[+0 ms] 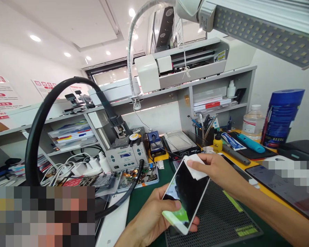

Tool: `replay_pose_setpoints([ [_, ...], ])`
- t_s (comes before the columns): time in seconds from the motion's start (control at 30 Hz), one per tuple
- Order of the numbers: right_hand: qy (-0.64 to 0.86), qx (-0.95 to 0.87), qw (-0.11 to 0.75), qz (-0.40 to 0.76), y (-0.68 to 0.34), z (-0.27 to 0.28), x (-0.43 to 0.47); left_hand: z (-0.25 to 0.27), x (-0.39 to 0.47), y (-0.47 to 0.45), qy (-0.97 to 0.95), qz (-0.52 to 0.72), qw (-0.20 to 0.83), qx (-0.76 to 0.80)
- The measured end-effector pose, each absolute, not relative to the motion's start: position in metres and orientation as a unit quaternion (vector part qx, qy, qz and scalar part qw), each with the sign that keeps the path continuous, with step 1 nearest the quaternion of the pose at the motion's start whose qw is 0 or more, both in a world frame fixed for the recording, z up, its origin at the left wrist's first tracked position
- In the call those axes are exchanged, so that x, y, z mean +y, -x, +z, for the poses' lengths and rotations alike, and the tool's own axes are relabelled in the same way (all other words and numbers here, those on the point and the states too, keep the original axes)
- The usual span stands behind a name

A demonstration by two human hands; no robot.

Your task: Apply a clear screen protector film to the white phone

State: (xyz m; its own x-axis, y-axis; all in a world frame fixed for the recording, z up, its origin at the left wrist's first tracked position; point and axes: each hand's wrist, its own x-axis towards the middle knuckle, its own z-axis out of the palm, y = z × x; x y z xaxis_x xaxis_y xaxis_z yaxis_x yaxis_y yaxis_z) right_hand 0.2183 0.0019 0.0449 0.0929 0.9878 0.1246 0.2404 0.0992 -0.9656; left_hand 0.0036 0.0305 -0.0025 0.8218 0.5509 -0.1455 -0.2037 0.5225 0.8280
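Note:
A white-framed smartphone [195,199] with a dark, glossy screen is held tilted above the workbench. My left hand [157,209] grips its lower part, with the thumb across the screen and fingertips showing past the right edge. At the phone's upper end, my right hand [208,166] pinches a folded white wipe [195,163] against the glass. The thumb lies on top of the wipe, and the other fingers are partly hidden behind it. Below the phone lies a dark perforated mat [211,226] on the green work surface.
A hot-air station [125,156] with a thick black hose [33,137] stands left of centre. Beside it are a tray of small parts [144,176] and a flat heating plate [180,142]. Bottles, a tool holder [204,135] and a large tablet [280,187] line the right. An LED lamp [267,34] hangs overhead.

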Motion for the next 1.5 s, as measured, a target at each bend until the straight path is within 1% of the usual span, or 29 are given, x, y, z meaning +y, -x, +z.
replay_pose_setpoints([
  [0.1,0.564,-0.612,0.453,0.320,-0.220,0.048,0.001,-0.001,0.031,-0.002,-0.458,0.214,0.832,0.229],
  [0.27,0.601,-0.630,0.375,0.316,-0.215,0.041,-0.002,0.002,0.028,-0.006,-0.484,0.200,0.807,0.273],
  [0.4,0.643,-0.640,0.338,0.252,-0.208,0.034,-0.005,0.000,0.026,-0.008,-0.498,0.186,0.798,0.282],
  [0.5,0.645,-0.652,0.311,0.249,-0.205,0.033,-0.007,-0.002,0.026,-0.009,-0.505,0.185,0.794,0.283],
  [0.67,0.620,-0.680,0.326,0.217,-0.205,0.035,-0.007,-0.004,0.025,-0.009,-0.504,0.189,0.795,0.281],
  [0.8,0.610,-0.680,0.340,0.222,-0.207,0.035,-0.005,-0.001,0.024,-0.009,-0.503,0.181,0.794,0.290],
  [0.97,0.603,-0.684,0.360,0.199,-0.208,0.037,-0.002,-0.001,0.024,-0.009,-0.504,0.166,0.796,0.291],
  [1.23,0.593,-0.670,0.391,0.216,-0.212,0.038,-0.001,-0.005,0.027,-0.005,-0.496,0.158,0.815,0.254],
  [1.5,0.588,-0.670,0.384,0.242,-0.215,0.038,-0.003,-0.002,0.027,-0.007,-0.471,0.167,0.836,0.228],
])
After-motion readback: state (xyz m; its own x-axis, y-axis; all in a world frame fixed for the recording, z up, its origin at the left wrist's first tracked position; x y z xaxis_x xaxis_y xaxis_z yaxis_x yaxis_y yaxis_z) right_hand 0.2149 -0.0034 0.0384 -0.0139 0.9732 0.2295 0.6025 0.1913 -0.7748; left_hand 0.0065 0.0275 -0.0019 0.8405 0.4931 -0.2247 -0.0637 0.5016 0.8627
